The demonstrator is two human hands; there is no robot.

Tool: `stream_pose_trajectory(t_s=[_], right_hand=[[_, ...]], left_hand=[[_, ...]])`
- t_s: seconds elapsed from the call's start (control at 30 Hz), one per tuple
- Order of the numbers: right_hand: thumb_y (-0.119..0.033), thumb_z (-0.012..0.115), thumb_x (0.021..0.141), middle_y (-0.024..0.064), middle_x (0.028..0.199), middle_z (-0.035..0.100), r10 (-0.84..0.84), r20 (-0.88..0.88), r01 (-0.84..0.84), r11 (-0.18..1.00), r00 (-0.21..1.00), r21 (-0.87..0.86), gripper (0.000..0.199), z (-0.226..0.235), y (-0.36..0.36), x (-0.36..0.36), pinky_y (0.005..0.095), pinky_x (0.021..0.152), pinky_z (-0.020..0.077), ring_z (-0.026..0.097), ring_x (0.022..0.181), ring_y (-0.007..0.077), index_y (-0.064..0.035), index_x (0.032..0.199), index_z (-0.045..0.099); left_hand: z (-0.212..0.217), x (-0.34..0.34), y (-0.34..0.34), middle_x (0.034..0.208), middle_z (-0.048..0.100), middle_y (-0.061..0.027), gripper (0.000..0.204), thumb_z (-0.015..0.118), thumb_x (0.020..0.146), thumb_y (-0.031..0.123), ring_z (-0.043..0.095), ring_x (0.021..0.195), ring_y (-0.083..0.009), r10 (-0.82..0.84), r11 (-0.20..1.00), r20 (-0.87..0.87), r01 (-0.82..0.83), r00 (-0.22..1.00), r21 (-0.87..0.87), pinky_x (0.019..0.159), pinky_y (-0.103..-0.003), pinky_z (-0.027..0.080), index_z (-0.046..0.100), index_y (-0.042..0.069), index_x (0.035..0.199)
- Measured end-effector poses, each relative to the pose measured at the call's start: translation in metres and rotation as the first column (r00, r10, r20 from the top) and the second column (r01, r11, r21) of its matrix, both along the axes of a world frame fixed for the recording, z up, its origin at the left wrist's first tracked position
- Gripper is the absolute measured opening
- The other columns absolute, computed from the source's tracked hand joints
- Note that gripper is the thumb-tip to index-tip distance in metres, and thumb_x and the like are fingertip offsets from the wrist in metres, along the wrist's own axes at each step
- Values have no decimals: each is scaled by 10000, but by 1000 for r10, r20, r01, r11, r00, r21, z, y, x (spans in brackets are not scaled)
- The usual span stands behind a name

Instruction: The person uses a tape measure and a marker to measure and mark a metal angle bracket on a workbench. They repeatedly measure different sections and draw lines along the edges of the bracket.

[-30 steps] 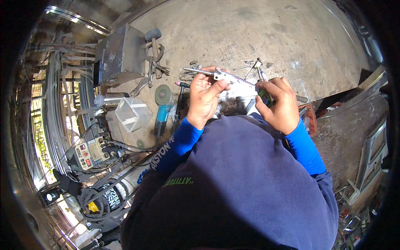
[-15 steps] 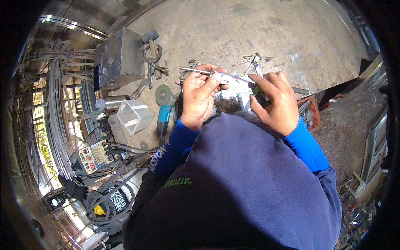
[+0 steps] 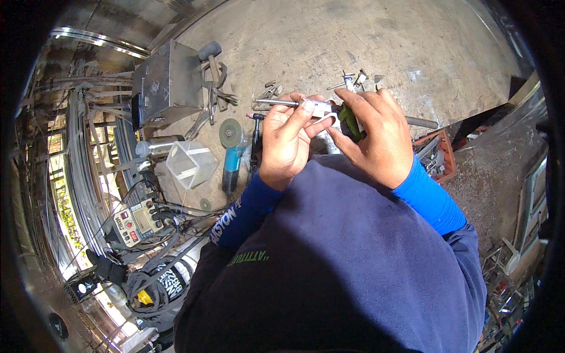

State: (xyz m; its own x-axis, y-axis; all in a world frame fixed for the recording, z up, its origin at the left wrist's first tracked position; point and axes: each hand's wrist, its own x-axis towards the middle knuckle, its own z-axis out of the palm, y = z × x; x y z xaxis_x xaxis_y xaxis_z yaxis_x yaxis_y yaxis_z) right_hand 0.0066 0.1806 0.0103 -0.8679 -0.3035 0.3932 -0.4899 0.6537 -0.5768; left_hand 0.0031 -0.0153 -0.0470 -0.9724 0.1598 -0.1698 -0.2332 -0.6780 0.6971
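Note:
My left hand (image 3: pixel 283 138) is closed on a small bright metal fitting (image 3: pixel 322 109), pinched between thumb and fingers. A slim metal rod (image 3: pixel 276 102) juts out to the left from the same grip. Opposite it, my right hand (image 3: pixel 379 132) curls round a green-and-black object (image 3: pixel 349 122), mostly covered by the fingers, so I cannot make out its kind. This object meets or nearly meets the right end of the fitting. Just beyond the hands, several small metal parts (image 3: pixel 351 79) lie on the workbench (image 3: pixel 282 35).
To the left are an angle grinder (image 3: pixel 233 154), a clear plastic container (image 3: pixel 191 165), a steel bottle (image 3: pixel 159 146), a mallet (image 3: pixel 210 52), clamps (image 3: pixel 219 97) and a metal box (image 3: pixel 170 82). A welding machine (image 3: pixel 136 222) stands lower left. An orange crate (image 3: pixel 446 154) is at right.
My right hand has shifted slightly left and up, bringing the green-and-black object closer to the fitting. My left hand keeps its hold, nearly in place.

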Motion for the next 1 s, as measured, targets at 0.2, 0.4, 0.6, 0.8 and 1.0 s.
stream_pose_trajectory(t_s=[0.2, 0.4, 0.6, 0.8, 1.0], right_hand=[[-146, 842, 740, 157, 1031, 672, 17, -12, -18, 998, 1000, -53, 585, -2, 2, -1, 412, 788, 491, 587, 889, 330, -33, 1280, 647], [-158, 863, 755, 155, 1129, 681, 71, -89, -85, 982, 994, -167, 636, -13, 3, -4, 382, 847, 491, 620, 962, 313, -11, 1319, 609], [-60, 766, 852, 165, 1113, 701, -9, -82, -25, 914, 997, -405, 480, -27, -1, 8, 372, 850, 503, 652, 947, 286, 21, 1297, 608], [-66, 690, 951, 165, 998, 732, 214, -142, -256, 753, 967, -606, 306, -9, 5, 15, 355, 732, 548, 696, 802, 271, 35, 1236, 641], [18, 748, 868, 157, 922, 706, 170, -212, -267, 731, 962, -628, 239, -11, -7, 17, 314, 646, 520, 672, 739, 193, 6, 1071, 622]], left_hand=[[1, 1, 0, 1225, 682, -197, 166, 570, 1035, 64, 710, 1091, -295, 9, 1000, -24, -9, 1000, 9, 952, -425, 619, 631, 66, 1189], [-2, 1, -1, 1208, 685, -202, 163, 558, 1036, 46, 710, 1091, -302, 58, 998, -49, -58, 997, -8, 949, -420, 625, 626, 50, 1184], [11, 7, 5, 1178, 682, -193, 127, 551, 1033, 29, 697, 1113, -340, 159, 984, -65, -164, 985, -65, 940, -430, 629, 596, 21, 1151], [29, 10, 5, 1180, 668, -205, 139, 546, 1031, 37, 683, 1132, -366, 219, 967, -99, -229, 971, -108, 934, -435, 625, 568, 26, 1168], [49, 12, 8, 1176, 664, -205, 148, 543, 1035, 55, 674, 1132, -363, 222, 966, -102, -233, 970, -112, 944, -439, 598, 552, 30, 1181]])
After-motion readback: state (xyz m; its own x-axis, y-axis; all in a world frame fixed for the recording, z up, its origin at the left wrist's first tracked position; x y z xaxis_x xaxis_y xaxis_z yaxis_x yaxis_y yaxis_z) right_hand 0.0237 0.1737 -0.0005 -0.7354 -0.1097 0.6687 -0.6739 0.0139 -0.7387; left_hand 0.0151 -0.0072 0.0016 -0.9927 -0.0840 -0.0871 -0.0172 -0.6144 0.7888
